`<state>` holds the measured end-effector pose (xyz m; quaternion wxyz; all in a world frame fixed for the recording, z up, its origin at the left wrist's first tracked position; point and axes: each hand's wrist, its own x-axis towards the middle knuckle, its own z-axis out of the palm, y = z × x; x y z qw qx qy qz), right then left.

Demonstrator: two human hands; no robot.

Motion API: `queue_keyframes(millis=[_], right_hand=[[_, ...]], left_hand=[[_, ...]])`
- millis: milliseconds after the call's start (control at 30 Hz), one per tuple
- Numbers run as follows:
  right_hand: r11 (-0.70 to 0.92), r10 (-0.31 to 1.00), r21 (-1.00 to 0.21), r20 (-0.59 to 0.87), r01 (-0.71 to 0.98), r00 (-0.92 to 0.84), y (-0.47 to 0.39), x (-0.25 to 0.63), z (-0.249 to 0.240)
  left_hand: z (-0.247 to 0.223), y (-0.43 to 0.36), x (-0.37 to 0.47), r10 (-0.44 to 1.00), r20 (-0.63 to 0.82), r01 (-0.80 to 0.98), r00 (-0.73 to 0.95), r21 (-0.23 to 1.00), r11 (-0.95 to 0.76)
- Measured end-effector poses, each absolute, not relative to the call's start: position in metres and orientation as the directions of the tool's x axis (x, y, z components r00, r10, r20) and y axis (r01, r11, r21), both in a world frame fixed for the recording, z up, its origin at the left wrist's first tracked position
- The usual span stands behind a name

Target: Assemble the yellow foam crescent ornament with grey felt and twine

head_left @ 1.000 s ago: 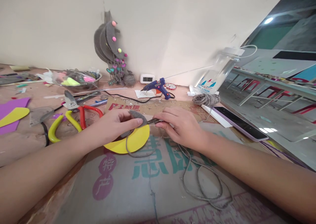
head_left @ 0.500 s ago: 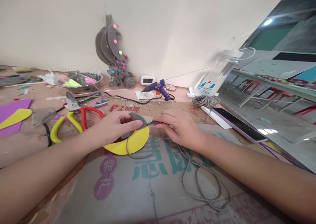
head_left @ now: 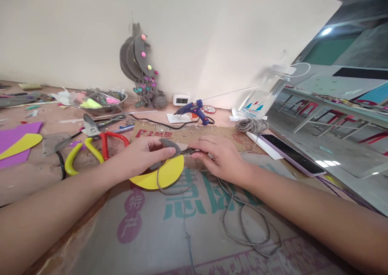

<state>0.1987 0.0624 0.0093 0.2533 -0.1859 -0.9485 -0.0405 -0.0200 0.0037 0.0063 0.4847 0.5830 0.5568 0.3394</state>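
Observation:
My left hand [head_left: 151, 156] is closed on a yellow crescent-shaped sheet [head_left: 168, 173], whose upper end is covered with grey cord. The thumb presses on that grey wrapped end [head_left: 169, 143]. My right hand [head_left: 220, 156] pinches a slim dark pointed tool [head_left: 189, 151], its tip against the wrapped end; the rest is hidden in the fingers, so its exact kind is unclear. From the crescent a loop of grey cord [head_left: 165, 192] hangs down. More of the cord lies in loose coils [head_left: 242, 238] below my right wrist.
A printed cardboard sheet [head_left: 151, 242] lies under my hands. Pliers with red and yellow handles [head_left: 104, 143] lie to the left. Beyond are a blue glue gun [head_left: 194, 109], a small clock [head_left: 181, 100], a cord ball [head_left: 252, 125], a bottle [head_left: 263, 91], a phone [head_left: 291, 154] and a metal bowl [head_left: 100, 107].
The whole view has shifted slightly. Both hands keep the same hold, and the crescent, tool and cord look nearly unchanged.

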Motion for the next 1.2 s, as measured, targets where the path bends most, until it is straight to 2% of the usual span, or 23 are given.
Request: queue_keyframes(millis=[567, 800, 1200], right_hand=[[0.928, 0.329, -0.001, 0.475, 0.373, -0.816, 0.0636, 0.1984, 0.0076], [0.922, 0.349, -0.035, 0.506, 0.386, -0.789, 0.063, 0.1995, 0.0076], [0.922, 0.353, -0.02, 0.457, 0.388, -0.816, 0.061, 0.1976, 0.0107]], left_hand=[[0.0098, 0.0043, -0.0186, 0.98, -0.126, 0.307, 0.153, 0.949, 0.074], [0.0083, 0.0032, -0.0182, 0.977, -0.138, 0.263, 0.165, 0.96, 0.092], [0.0169, -0.0001, -0.0162, 0.984, -0.117, 0.365, 0.138, 0.929, 0.059]])
